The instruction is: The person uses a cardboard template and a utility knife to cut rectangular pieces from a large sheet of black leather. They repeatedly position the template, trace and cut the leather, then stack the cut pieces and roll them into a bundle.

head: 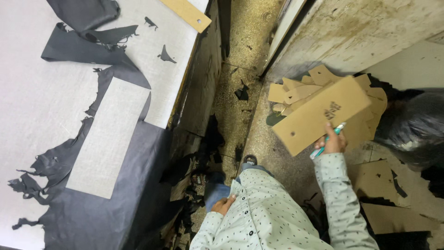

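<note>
Right now the right hand [332, 142] grips a cardboard template [319, 113] and a teal pen [328, 138], held up over the cardboard stack [296, 90] by the wall. Left of that stack, the left hand [224, 204] rests loosely curled on the thigh, empty, beside the desk [41, 106] with dark leather [92, 203].

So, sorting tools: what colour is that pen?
Teal-green and white, in the right hand with the pen; head view.

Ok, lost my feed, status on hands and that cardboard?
Right hand grips cardboard template plus teal pen. Left hand empty at thigh. Template stack behind.
</note>
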